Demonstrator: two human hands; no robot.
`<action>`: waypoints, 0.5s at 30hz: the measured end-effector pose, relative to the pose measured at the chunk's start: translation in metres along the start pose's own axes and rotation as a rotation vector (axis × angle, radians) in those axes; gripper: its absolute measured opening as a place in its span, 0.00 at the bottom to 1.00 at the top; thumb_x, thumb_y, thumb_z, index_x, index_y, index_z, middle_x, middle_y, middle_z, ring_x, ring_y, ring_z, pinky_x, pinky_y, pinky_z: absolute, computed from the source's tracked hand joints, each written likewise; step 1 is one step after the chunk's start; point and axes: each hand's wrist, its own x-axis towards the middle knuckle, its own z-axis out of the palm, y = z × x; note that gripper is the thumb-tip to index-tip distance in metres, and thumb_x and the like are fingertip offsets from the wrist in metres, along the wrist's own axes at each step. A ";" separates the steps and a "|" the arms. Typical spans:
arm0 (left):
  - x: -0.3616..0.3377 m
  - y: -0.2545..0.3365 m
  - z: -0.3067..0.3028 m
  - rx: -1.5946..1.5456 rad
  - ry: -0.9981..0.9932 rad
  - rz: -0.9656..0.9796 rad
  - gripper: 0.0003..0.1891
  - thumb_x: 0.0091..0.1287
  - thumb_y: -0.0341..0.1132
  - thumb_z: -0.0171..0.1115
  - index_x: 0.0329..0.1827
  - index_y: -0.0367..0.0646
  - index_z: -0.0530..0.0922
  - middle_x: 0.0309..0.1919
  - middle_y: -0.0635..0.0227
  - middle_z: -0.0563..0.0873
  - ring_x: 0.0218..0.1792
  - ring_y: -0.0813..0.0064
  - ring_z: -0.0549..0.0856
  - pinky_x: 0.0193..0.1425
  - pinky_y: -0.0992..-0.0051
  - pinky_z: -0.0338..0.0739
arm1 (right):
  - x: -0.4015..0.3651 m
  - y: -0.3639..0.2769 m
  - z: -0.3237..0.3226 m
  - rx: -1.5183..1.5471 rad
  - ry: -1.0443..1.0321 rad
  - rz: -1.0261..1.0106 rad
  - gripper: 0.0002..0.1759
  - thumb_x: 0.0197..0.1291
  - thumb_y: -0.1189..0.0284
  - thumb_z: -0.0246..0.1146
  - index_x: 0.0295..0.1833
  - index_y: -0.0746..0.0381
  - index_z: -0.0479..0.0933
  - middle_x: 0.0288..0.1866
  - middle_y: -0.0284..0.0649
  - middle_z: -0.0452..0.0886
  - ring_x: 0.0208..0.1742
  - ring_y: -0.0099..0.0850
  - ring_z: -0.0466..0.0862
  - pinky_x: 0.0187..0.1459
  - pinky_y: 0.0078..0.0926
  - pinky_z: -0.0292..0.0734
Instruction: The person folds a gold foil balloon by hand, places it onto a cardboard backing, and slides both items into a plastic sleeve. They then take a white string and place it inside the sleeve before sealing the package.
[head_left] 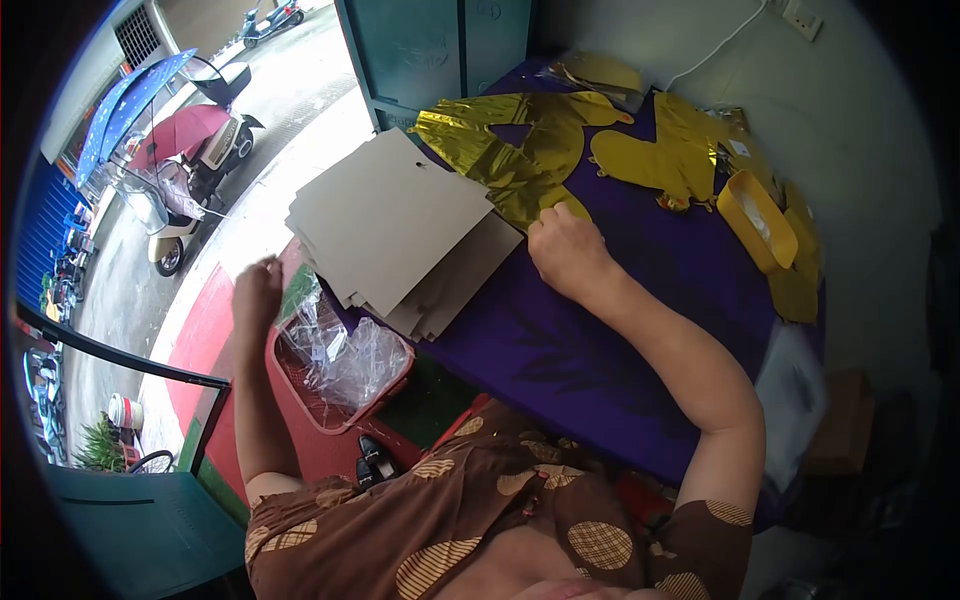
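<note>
My right hand (568,248) is curled closed over the purple tablecloth (620,350), beside the right edge of the grey cardboard sheets (385,220). Just behind its knuckles lies the tip of a shiny gold foil piece (520,160). What its fingers hold, if anything, is hidden. My left hand (258,292) is raised out past the left side of the cardboard, its fingers pinched together. Nothing in that pinch can be made out. The cardboard lies in an uneven stack with shifted edges, near the table's left end.
A red basket (345,415) with crumpled clear plastic (350,360) stands below the table's left end. More gold foil pieces (640,165) and a yellow container (757,222) lie on the far and right side. Teal doors (430,50) stand behind; a parked scooter (190,160) is outside.
</note>
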 end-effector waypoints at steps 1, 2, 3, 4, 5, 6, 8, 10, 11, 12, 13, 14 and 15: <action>0.009 0.012 -0.018 -0.014 0.114 0.042 0.18 0.73 0.43 0.59 0.48 0.35 0.87 0.35 0.48 0.89 0.37 0.51 0.90 0.45 0.58 0.81 | 0.001 0.000 0.003 -0.012 0.003 -0.008 0.05 0.49 0.75 0.68 0.30 0.66 0.83 0.35 0.47 0.83 0.45 0.43 0.84 0.46 0.36 0.85; 0.018 0.024 -0.033 -0.060 0.185 0.105 0.17 0.73 0.42 0.60 0.51 0.36 0.86 0.37 0.49 0.90 0.38 0.53 0.90 0.46 0.60 0.82 | 0.001 0.000 0.006 -0.023 0.006 -0.017 0.04 0.47 0.75 0.68 0.29 0.66 0.83 0.36 0.47 0.84 0.45 0.43 0.84 0.45 0.35 0.85; 0.027 0.038 -0.047 -0.105 0.256 0.168 0.17 0.73 0.41 0.60 0.53 0.37 0.86 0.39 0.51 0.90 0.39 0.55 0.91 0.46 0.62 0.82 | 0.002 0.000 0.009 -0.035 0.010 -0.026 0.04 0.46 0.75 0.68 0.29 0.65 0.83 0.36 0.48 0.84 0.45 0.44 0.84 0.45 0.35 0.85; 0.036 0.055 -0.058 -0.183 0.238 0.171 0.16 0.73 0.40 0.61 0.53 0.37 0.86 0.39 0.52 0.91 0.39 0.57 0.91 0.46 0.64 0.82 | 0.003 0.001 0.008 0.008 0.040 0.009 0.04 0.46 0.76 0.68 0.28 0.66 0.83 0.35 0.48 0.84 0.44 0.44 0.84 0.44 0.36 0.85; 0.043 0.075 -0.068 -0.261 0.219 0.172 0.16 0.72 0.39 0.61 0.53 0.37 0.86 0.40 0.53 0.91 0.39 0.59 0.91 0.46 0.65 0.82 | 0.004 0.002 0.006 0.051 0.070 0.043 0.05 0.46 0.76 0.68 0.28 0.66 0.83 0.34 0.49 0.84 0.43 0.44 0.85 0.44 0.37 0.85; 0.047 0.098 -0.079 -0.294 0.191 0.212 0.15 0.72 0.38 0.62 0.53 0.37 0.86 0.40 0.53 0.91 0.39 0.60 0.91 0.46 0.66 0.82 | 0.005 0.004 0.005 0.093 0.099 0.077 0.05 0.46 0.76 0.68 0.28 0.67 0.82 0.33 0.49 0.84 0.42 0.44 0.85 0.43 0.38 0.85; 0.058 0.141 -0.088 -0.330 0.086 0.325 0.15 0.72 0.36 0.62 0.54 0.37 0.86 0.38 0.56 0.91 0.34 0.70 0.89 0.41 0.70 0.82 | 0.012 0.016 0.012 0.195 0.066 0.169 0.05 0.48 0.76 0.68 0.28 0.68 0.82 0.31 0.51 0.84 0.39 0.44 0.86 0.43 0.39 0.84; 0.073 0.174 -0.087 -0.358 -0.078 0.525 0.14 0.72 0.34 0.61 0.55 0.36 0.85 0.37 0.58 0.91 0.32 0.77 0.88 0.38 0.72 0.81 | 0.017 0.027 0.016 0.363 0.048 0.281 0.06 0.51 0.76 0.68 0.29 0.69 0.82 0.29 0.50 0.84 0.36 0.43 0.87 0.40 0.39 0.83; 0.081 0.189 -0.086 -0.380 -0.163 0.652 0.14 0.71 0.33 0.62 0.54 0.35 0.85 0.37 0.58 0.91 0.34 0.74 0.89 0.41 0.72 0.82 | 0.018 0.031 0.015 0.480 0.047 0.347 0.07 0.54 0.76 0.67 0.29 0.70 0.81 0.28 0.48 0.84 0.33 0.41 0.86 0.38 0.37 0.81; 0.083 0.209 -0.086 -0.351 -0.244 0.655 0.13 0.71 0.33 0.62 0.53 0.35 0.85 0.38 0.58 0.91 0.35 0.72 0.89 0.43 0.70 0.82 | 0.020 0.035 0.014 0.597 0.046 0.412 0.09 0.56 0.75 0.67 0.29 0.71 0.81 0.27 0.47 0.84 0.31 0.40 0.86 0.35 0.36 0.80; 0.085 0.228 -0.085 -0.320 -0.325 0.657 0.13 0.70 0.32 0.61 0.52 0.34 0.86 0.39 0.58 0.91 0.36 0.69 0.90 0.45 0.69 0.82 | 0.021 0.038 0.011 0.674 0.005 0.465 0.08 0.55 0.75 0.68 0.29 0.70 0.81 0.27 0.48 0.84 0.31 0.40 0.87 0.35 0.37 0.80; 0.090 0.242 -0.077 -0.342 -0.391 0.714 0.13 0.71 0.32 0.61 0.52 0.35 0.86 0.39 0.56 0.91 0.36 0.67 0.89 0.45 0.68 0.82 | 0.022 0.040 0.007 0.750 -0.036 0.519 0.08 0.54 0.74 0.70 0.29 0.68 0.82 0.26 0.50 0.84 0.31 0.40 0.87 0.35 0.37 0.80; 0.095 0.255 -0.070 -0.363 -0.456 0.772 0.13 0.71 0.33 0.61 0.52 0.35 0.86 0.38 0.55 0.91 0.36 0.64 0.89 0.45 0.67 0.82 | 0.023 0.042 0.005 0.826 -0.077 0.572 0.07 0.53 0.74 0.72 0.29 0.66 0.82 0.26 0.51 0.84 0.30 0.41 0.87 0.35 0.38 0.80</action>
